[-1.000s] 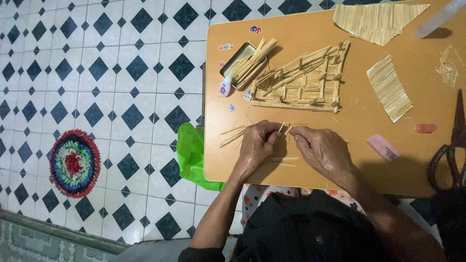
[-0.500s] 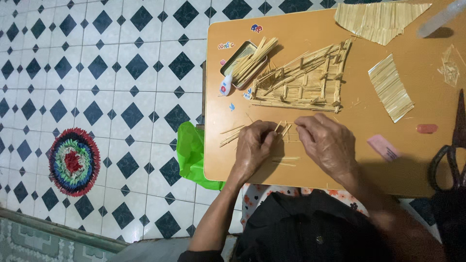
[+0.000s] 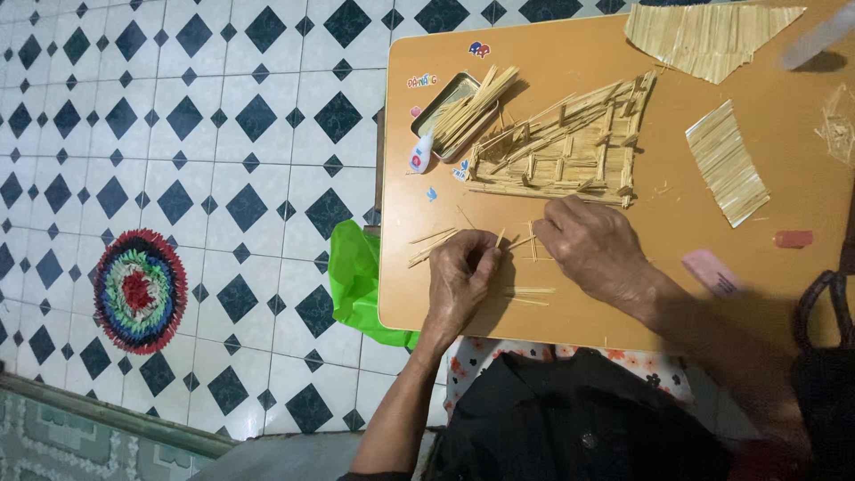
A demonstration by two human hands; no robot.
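Observation:
On an orange low table (image 3: 712, 294) my left hand (image 3: 459, 276) pinches a thin straw stick (image 3: 499, 238) between thumb and fingers. Palm down, my right hand (image 3: 592, 245) lies just below a straw frame model (image 3: 561, 151), its fingertips on loose straw sticks (image 3: 532, 240). More loose sticks (image 3: 432, 245) lie left of my left hand, and a few (image 3: 530, 294) lie between my wrists.
A metal tin holding sticks (image 3: 459, 111) and a small glue tube (image 3: 420, 153) sit at the table's left. Straw mats (image 3: 726, 160) (image 3: 704, 36) lie to the right and top. Scissors (image 3: 824, 294), a pink eraser (image 3: 712, 272), a green bag (image 3: 361, 281) and a round rug (image 3: 140, 289) are nearby.
My right hand has moved up and away from my left hand toward the straw frame. My left hand stays put with its stick.

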